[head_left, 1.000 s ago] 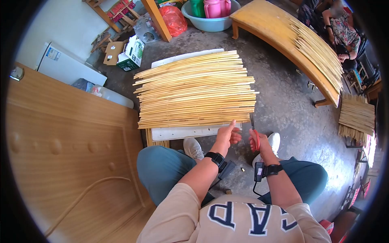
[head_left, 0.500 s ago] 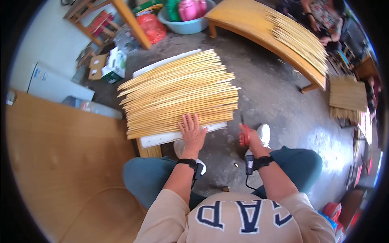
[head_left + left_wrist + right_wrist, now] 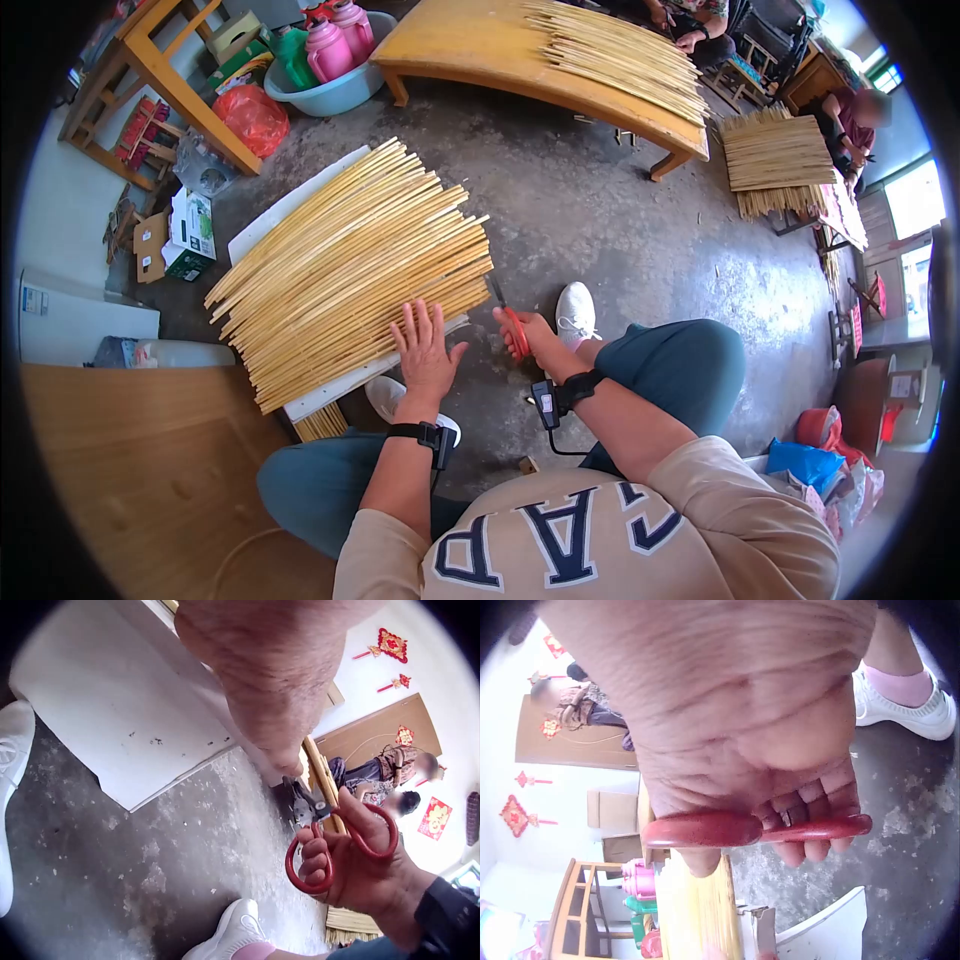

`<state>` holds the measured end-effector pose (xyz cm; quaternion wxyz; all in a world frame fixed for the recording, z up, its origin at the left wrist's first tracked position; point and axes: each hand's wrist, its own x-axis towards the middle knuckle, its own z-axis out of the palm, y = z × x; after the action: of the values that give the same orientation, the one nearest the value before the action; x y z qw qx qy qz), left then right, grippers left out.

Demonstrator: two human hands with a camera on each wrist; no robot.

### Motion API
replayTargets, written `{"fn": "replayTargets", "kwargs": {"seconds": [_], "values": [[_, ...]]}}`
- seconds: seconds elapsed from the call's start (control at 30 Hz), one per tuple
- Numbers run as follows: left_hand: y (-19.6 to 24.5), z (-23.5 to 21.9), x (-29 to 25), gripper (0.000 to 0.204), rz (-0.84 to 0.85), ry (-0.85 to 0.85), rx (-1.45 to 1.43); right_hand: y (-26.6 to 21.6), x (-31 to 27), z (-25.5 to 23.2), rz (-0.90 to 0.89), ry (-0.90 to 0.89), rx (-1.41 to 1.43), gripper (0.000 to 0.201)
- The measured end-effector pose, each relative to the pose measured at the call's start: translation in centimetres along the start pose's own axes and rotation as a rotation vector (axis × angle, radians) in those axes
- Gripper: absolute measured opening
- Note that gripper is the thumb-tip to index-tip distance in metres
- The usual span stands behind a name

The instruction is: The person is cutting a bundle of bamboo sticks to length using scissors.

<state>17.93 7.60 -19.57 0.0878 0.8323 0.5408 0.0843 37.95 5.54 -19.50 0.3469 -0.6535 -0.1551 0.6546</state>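
A mat of long pale bamboo strips (image 3: 350,268) lies across a white board (image 3: 330,388) in front of my knees. My left hand (image 3: 427,345) lies flat with straight fingers on the near edge of the strips. My right hand (image 3: 528,335) grips red-handled scissors (image 3: 514,328), with the blades pointing at the strips' right ends. In the left wrist view the scissors (image 3: 337,844) are held with fingers through the red loops. The right wrist view shows fingers curled round the red handle (image 3: 742,828).
A low curved wooden bench (image 3: 520,55) carrying more strips stands beyond, with another strip bundle (image 3: 778,155) to its right. A blue basin (image 3: 335,85) with pink jugs, a wooden frame (image 3: 170,80) and boxes stand at the left. Other people sit at the far right.
The head view has swung right, so the mat now sits further left and slants. My left hand went from pinching the strips' edge to lying flat on them. The scissors stay gripped.
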Motion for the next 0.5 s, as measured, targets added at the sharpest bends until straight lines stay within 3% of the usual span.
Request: {"fn": "replayTargets", "kwargs": {"seconds": [0.1,0.17,0.3,0.37,0.5], "values": [[0.6,0.8,0.0,0.076,0.026,-0.017,0.029,-0.1,0.3,0.1,-0.031,-0.052,-0.188,0.051],[0.6,1.1,0.0,0.076,0.015,-0.018,0.023,0.0,0.7,-0.1,-0.123,0.015,-0.48,0.049],[0.7,1.2,0.0,0.076,0.011,-0.006,0.052,-0.4,0.8,-0.1,-0.159,0.134,-0.664,0.053],[0.7,1.2,0.0,0.077,0.017,-0.001,0.064,-0.1,1.0,0.1,-0.366,0.202,-0.968,0.055],[0.8,1.3,-0.1,0.076,0.006,0.002,0.063,-0.3,0.4,0.2,-0.364,0.272,-1.052,0.063]]}}
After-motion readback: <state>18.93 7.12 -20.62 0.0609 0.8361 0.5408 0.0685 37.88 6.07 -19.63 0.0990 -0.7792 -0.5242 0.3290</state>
